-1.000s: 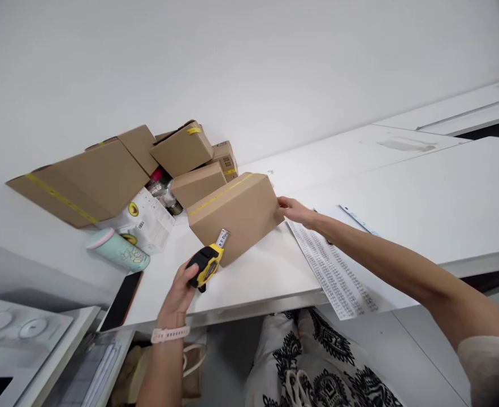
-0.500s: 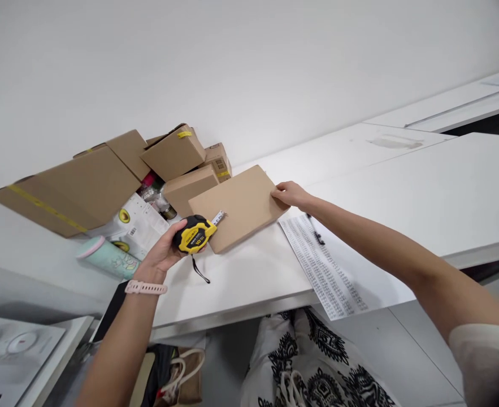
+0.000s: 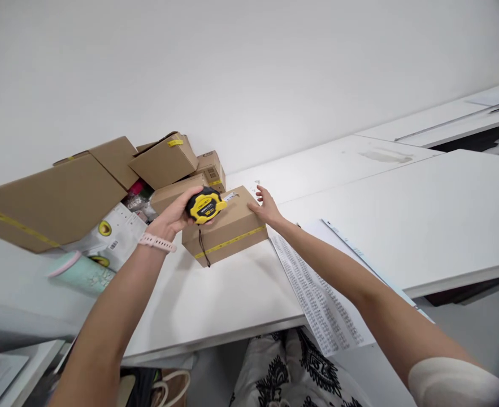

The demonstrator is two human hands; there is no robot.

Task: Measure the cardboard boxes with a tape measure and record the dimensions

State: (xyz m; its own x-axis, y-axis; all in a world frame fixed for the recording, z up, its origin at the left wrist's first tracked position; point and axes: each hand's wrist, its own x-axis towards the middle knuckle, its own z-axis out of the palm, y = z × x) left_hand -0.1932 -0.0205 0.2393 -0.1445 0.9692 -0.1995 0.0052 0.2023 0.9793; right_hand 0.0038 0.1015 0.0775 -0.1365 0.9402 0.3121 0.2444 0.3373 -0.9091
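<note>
My left hand grips a yellow and black tape measure and holds it on top of a brown cardboard box sealed with yellow tape. A short piece of white blade sticks out over the box top. My right hand rests against the box's far right corner with its fingers spread. The box lies flat on the white table.
A heap of cardboard boxes leans against the wall at the left, with a white printed carton and a mint tumbler beside it. Printed sheets lie right of the box, overhanging the table's front edge.
The box has been tipped from standing on edge to lying flat with its taped side toward me. My left hand carried the tape measure up from the table's front onto the box top.
</note>
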